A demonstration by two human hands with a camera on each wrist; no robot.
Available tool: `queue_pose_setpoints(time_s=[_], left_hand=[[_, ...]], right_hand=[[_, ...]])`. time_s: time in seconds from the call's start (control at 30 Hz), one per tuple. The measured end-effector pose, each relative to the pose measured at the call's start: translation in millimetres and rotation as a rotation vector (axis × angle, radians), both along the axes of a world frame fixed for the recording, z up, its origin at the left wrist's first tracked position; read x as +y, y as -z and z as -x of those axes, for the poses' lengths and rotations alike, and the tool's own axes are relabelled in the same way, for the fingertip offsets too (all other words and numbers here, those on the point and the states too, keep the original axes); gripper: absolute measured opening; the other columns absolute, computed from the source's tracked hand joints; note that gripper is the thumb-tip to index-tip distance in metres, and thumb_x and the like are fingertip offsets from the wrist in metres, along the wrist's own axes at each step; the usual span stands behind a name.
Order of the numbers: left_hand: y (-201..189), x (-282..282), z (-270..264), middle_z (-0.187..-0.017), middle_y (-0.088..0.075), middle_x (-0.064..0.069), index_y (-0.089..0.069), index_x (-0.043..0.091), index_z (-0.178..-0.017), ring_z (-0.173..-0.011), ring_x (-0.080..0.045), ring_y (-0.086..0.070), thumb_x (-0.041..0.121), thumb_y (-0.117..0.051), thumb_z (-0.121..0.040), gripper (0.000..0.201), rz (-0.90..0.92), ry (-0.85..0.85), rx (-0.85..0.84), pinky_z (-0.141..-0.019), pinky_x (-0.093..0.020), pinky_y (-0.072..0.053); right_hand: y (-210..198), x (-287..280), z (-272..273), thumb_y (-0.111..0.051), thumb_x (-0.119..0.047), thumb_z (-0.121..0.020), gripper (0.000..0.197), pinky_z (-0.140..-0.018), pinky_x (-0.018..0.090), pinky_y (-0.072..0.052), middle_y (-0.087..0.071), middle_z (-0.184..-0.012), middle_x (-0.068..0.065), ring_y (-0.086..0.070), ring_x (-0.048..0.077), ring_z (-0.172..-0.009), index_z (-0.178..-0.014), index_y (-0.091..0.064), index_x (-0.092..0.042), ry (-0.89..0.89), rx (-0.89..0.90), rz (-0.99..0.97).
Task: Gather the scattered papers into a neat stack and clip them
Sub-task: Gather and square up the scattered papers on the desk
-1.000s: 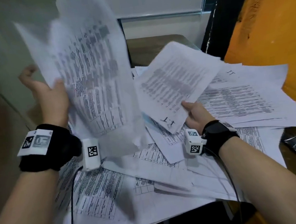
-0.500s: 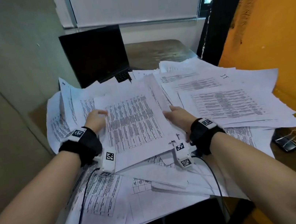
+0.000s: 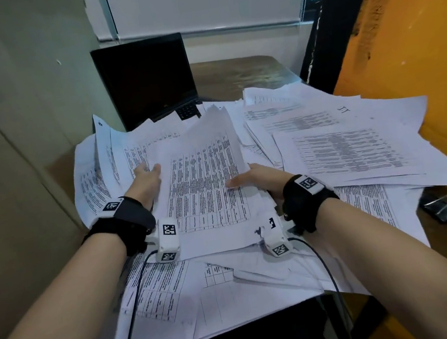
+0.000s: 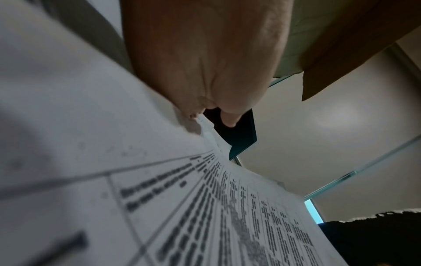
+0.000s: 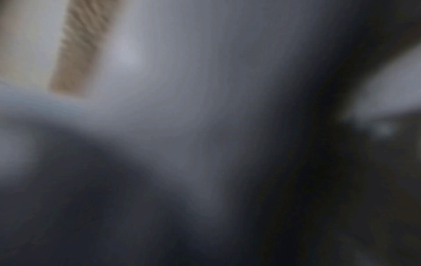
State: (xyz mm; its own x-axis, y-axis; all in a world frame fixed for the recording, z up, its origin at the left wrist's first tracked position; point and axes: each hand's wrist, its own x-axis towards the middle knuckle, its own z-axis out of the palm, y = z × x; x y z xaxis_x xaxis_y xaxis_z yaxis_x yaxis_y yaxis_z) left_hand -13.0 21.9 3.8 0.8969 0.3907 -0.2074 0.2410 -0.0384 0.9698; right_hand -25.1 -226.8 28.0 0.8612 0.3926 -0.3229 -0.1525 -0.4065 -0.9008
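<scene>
head view: left hand [image 3: 146, 182] flat, fingers straight, on the left edge of a printed table sheet [image 3: 205, 189] lying atop the scattered papers [image 3: 353, 150] across the wooden desk [image 3: 234, 74]; right hand [image 3: 258, 178] at the sheet's right edge, thumb over the top and fingers hidden beneath, apparently pinching it; binder clip [image 3: 439, 205] on bare desk at the right, well apart, and a dark laptop [image 3: 145, 79] behind the pile. left wrist view alone: palm of left hand [image 4: 205, 59] and fingertips [image 4: 230, 120] resting against the sheet [image 4: 205, 207], table print close up. right wrist view: only grey blur, no grip readable.
</scene>
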Motion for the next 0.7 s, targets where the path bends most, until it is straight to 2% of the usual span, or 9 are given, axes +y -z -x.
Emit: queue_pose_setpoints(time_s=[0.1,0.2,0.27,0.33,0.43,0.53,0.6,0.67,0.7], left_hand=[[-0.7,2.6,-0.5,-0.127,-0.047,-0.008,-0.018,0.004,-0.148,-0.108,-0.023,-0.05,0.031,-0.034,-0.102,0.056,-0.04,0.037,0.025,-0.094,-0.031,-0.038],[4.6,13.4,-4.1,-0.125,-0.055,-0.018,-0.04,-0.003,-0.134,-0.113,-0.035,-0.054,0.03,-0.039,-0.099,0.048,-0.115,0.073,0.055,-0.095,-0.039,-0.043],[9.6,18.7,-6.8,-0.094,-0.056,-0.01,-0.054,0.003,-0.103,-0.082,-0.025,-0.058,0.031,-0.047,-0.097,0.03,-0.064,0.099,0.016,-0.073,-0.032,-0.044],[5.3,14.8,-1.6,-0.078,-0.052,-0.005,-0.055,0.002,-0.094,-0.06,-0.013,-0.053,0.028,-0.057,-0.094,0.026,0.026,0.116,-0.024,-0.059,-0.028,-0.044],[2.1,7.9,4.2,-0.093,-0.057,-0.002,-0.055,0.008,-0.094,-0.082,-0.005,-0.058,0.024,-0.055,-0.096,0.017,-0.008,0.167,-0.028,-0.089,-0.025,-0.041],[-2.6,7.1,8.7,-0.136,-0.05,-0.016,-0.046,-0.002,-0.132,-0.126,-0.029,-0.047,0.035,-0.046,-0.099,0.049,-0.279,0.181,0.023,-0.109,-0.035,-0.031],[-7.4,1.6,14.0,-0.153,-0.03,-0.016,-0.027,-0.002,-0.146,-0.142,-0.029,-0.029,0.039,-0.037,-0.101,0.062,-0.347,0.226,0.072,-0.115,-0.035,-0.023],[-7.6,-7.2,13.5,-0.155,-0.029,-0.015,-0.025,0.001,-0.148,-0.143,-0.027,-0.028,0.04,-0.03,-0.103,0.06,-0.347,0.296,0.094,-0.114,-0.033,-0.023],[-6.1,-12.0,12.7,-0.15,-0.037,-0.015,-0.031,0.002,-0.145,-0.138,-0.028,-0.036,0.038,-0.028,-0.103,0.055,-0.359,0.298,0.091,-0.109,-0.031,-0.029]], right_hand=[[4.0,6.6,0.1,-0.066,-0.038,-0.088,0.06,-0.107,0.038,-0.031,-0.045,-0.143,0.003,-0.042,0.023,-0.13,-0.138,-0.047,-0.013,0.041,0.013,-0.021],[9.2,13.1,-3.8,-0.066,-0.019,-0.09,0.033,-0.088,0.033,-0.05,-0.066,-0.118,0.015,-0.064,0.027,-0.097,-0.116,-0.059,-0.001,0.172,-0.062,-0.071],[10.6,11.2,-2.9,-0.058,-0.013,-0.096,0.027,-0.086,0.033,-0.047,-0.062,-0.124,0.014,-0.06,0.024,-0.098,-0.12,-0.056,0.0,0.272,-0.06,-0.17],[13.0,7.2,-3.4,-0.049,-0.013,-0.101,0.037,-0.088,0.031,-0.045,-0.055,-0.125,0.011,-0.055,0.022,-0.105,-0.135,-0.046,0.002,0.374,-0.057,-0.286],[18.3,3.5,-5.3,-0.041,-0.008,-0.103,0.028,-0.078,0.03,-0.057,-0.056,-0.127,0.021,-0.062,0.022,-0.092,-0.128,-0.049,0.0,0.349,0.012,-0.476],[19.5,5.0,-6.2,-0.047,-0.008,-0.1,0.022,-0.092,0.037,-0.054,-0.061,-0.124,0.017,-0.066,0.02,-0.095,-0.121,-0.054,-0.003,0.294,0.071,-0.506],[12.2,5.8,-1.2,-0.057,-0.009,-0.095,0.03,-0.107,0.034,-0.042,-0.064,-0.121,0.003,-0.063,0.007,-0.098,-0.125,-0.051,-0.006,0.224,0.011,-0.401],[3.1,10.5,3.8,-0.061,-0.011,-0.093,0.024,-0.101,0.022,-0.04,-0.061,-0.098,-0.011,-0.056,-0.003,-0.085,-0.114,-0.05,-0.013,0.122,-0.064,-0.197],[3.8,12.7,3.5,-0.062,-0.011,-0.093,0.021,-0.094,0.017,-0.044,-0.058,-0.09,-0.011,-0.056,0.001,-0.081,-0.11,-0.05,-0.013,0.092,-0.107,-0.117]])
